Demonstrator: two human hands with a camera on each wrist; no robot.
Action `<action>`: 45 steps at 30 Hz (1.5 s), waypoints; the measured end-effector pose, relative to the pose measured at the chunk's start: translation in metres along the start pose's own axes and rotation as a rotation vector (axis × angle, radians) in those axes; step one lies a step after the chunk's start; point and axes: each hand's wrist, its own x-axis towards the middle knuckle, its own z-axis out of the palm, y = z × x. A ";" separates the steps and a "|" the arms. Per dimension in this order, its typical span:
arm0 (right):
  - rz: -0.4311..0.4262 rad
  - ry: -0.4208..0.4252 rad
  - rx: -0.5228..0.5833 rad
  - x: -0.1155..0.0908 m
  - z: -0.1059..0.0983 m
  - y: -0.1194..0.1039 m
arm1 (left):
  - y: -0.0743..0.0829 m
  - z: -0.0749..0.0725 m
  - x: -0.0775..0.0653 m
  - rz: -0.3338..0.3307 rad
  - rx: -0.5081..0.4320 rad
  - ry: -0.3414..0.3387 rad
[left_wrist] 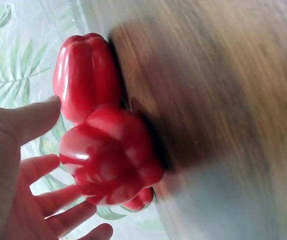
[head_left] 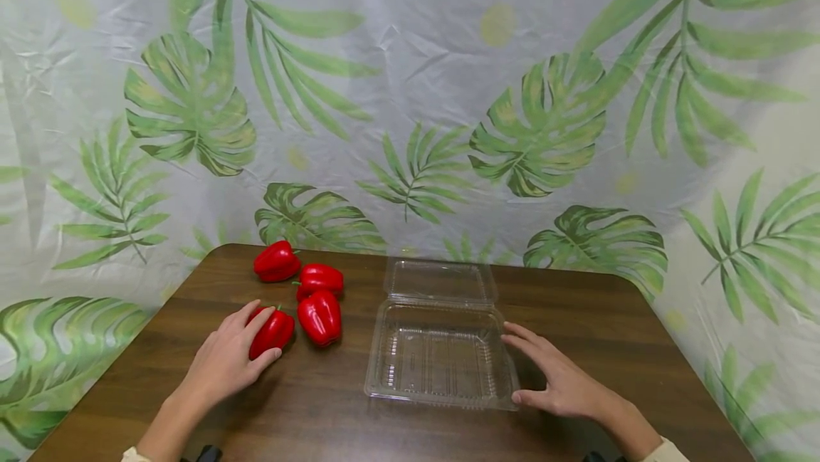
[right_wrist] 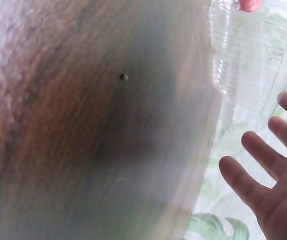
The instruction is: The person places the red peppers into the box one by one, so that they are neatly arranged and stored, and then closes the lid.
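Observation:
Around the near-left red bell pepper, my left hand has its fingers loosely spread at the far side and its thumb toward the near side. In the left wrist view that pepper is beside the spread fingers, and firm contact cannot be made out. Close to its right lie more red bell peppers. A clear plastic clamshell container stands with its lid folded back. At the container's right edge is my right hand, fingers spread and holding nothing.
The brown wooden table has rounded far corners. Behind it hangs a leaf-patterned cloth, near the far edge. Another red pepper lies at the back left of the table.

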 end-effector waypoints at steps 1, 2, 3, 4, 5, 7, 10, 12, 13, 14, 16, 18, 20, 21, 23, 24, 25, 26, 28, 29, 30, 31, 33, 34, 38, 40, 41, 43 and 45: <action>0.000 0.000 0.000 0.000 0.000 0.000 | 0.000 0.000 0.000 -0.007 0.000 -0.007; 0.001 -0.002 0.003 0.001 0.000 -0.001 | -0.001 0.001 0.000 -0.015 0.003 -0.011; 0.001 -0.002 0.003 0.001 0.000 -0.001 | -0.002 0.001 0.000 -0.020 0.006 -0.012; -0.001 -0.002 0.001 0.002 0.001 -0.001 | -0.002 0.001 0.000 -0.023 0.009 -0.013; -0.002 -0.003 0.000 0.002 0.001 -0.001 | -0.003 0.001 0.000 -0.026 0.010 -0.014; -0.001 -0.002 -0.007 0.002 0.001 -0.002 | -0.003 0.001 0.000 -0.028 0.015 -0.014; 0.004 -0.001 -0.010 0.002 0.001 -0.003 | -0.003 0.000 0.000 -0.039 0.013 -0.021; 0.008 0.001 -0.008 0.002 0.001 -0.004 | -0.003 -0.001 0.001 -0.053 0.014 -0.034; 0.007 0.000 -0.006 0.001 0.002 -0.004 | -0.003 -0.001 0.001 -0.061 0.011 -0.039; 0.005 0.002 -0.005 0.001 0.002 -0.005 | -0.003 -0.001 0.002 -0.069 0.006 -0.044; 0.000 0.004 -0.004 0.000 0.002 -0.005 | -0.003 -0.001 0.002 -0.073 -0.001 -0.051; -0.008 0.008 -0.006 -0.001 0.002 -0.006 | -0.003 -0.002 0.002 -0.072 -0.010 -0.050; -0.012 0.012 -0.010 -0.001 0.002 -0.006 | -0.003 -0.002 0.003 -0.067 -0.013 -0.048; -0.013 0.013 -0.013 -0.001 0.002 -0.005 | -0.004 -0.002 0.003 -0.063 -0.011 -0.047; -0.012 0.015 -0.017 -0.001 0.001 -0.005 | -0.004 -0.002 0.004 -0.062 -0.012 -0.042; -0.010 0.015 -0.017 -0.001 0.001 -0.005 | -0.004 -0.003 0.004 -0.063 -0.013 -0.042; -0.007 0.013 -0.018 -0.001 0.001 -0.005 | -0.004 -0.003 0.004 -0.064 -0.016 -0.043; -0.005 0.011 -0.019 -0.001 0.001 -0.005 | -0.004 -0.004 0.004 -0.066 -0.019 -0.045; -0.002 0.009 -0.020 -0.001 0.001 -0.004 | -0.004 -0.004 0.003 -0.069 -0.027 -0.051; -0.001 0.008 -0.018 -0.001 0.001 -0.004 | -0.004 -0.004 0.002 -0.069 -0.029 -0.055; -0.002 0.008 -0.018 -0.001 0.001 -0.004 | -0.004 -0.004 0.002 -0.068 -0.030 -0.058; -0.002 0.008 -0.019 -0.001 0.001 -0.004 | -0.004 -0.004 0.002 -0.066 -0.032 -0.061; -0.001 0.009 -0.022 -0.001 0.001 -0.003 | -0.005 -0.004 0.002 -0.063 -0.036 -0.066; -0.001 0.008 -0.022 -0.001 0.001 -0.003 | -0.005 -0.004 0.003 -0.062 -0.037 -0.068; -0.006 0.007 -0.024 -0.001 0.001 -0.003 | -0.005 -0.004 0.002 -0.065 -0.050 -0.064; -0.009 0.008 -0.025 -0.001 0.001 -0.003 | -0.005 -0.004 0.002 -0.062 -0.054 -0.060; -0.009 0.008 -0.025 -0.001 0.001 -0.003 | -0.005 -0.004 0.001 -0.062 -0.057 -0.058; -0.006 0.008 -0.026 -0.002 0.001 -0.003 | -0.006 -0.003 0.001 -0.056 -0.063 -0.057; 0.000 0.008 -0.026 -0.002 0.001 -0.003 | -0.006 -0.003 0.001 -0.051 -0.068 -0.058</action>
